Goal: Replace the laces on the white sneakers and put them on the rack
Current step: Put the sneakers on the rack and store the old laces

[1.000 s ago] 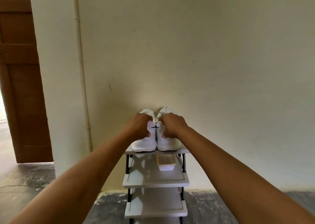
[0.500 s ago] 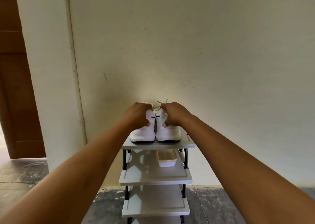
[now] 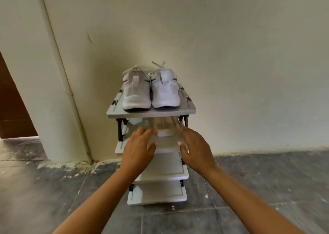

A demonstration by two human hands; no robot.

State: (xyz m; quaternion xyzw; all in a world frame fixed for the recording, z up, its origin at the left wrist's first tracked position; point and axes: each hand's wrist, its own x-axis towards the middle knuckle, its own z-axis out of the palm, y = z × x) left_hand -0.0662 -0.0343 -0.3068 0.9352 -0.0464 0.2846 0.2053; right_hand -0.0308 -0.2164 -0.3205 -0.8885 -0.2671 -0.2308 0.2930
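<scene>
Two white sneakers stand side by side, heels toward me, on the top shelf of a grey rack (image 3: 151, 113): the left sneaker (image 3: 136, 94) and the right sneaker (image 3: 165, 93), both with pale laces showing at the top. My left hand (image 3: 140, 148) and my right hand (image 3: 194, 150) are below that shelf, in front of the second shelf, fingers stretched forward. Between them lies a blurred clear box with a tan lid (image 3: 165, 133). Whether my fingers touch it, I cannot tell.
The rack stands against a cream wall and has lower shelves (image 3: 160, 171) beneath my hands. A thin pipe (image 3: 71, 94) runs down the wall to the left. A brown doorway (image 3: 12, 109) opens at far left. The floor (image 3: 267, 180) is dark stone tile.
Both hands have let go of the sneakers and dropped to the second shelf beside the clear box. The sneakers stay on the top shelf. The view has tilted downward.
</scene>
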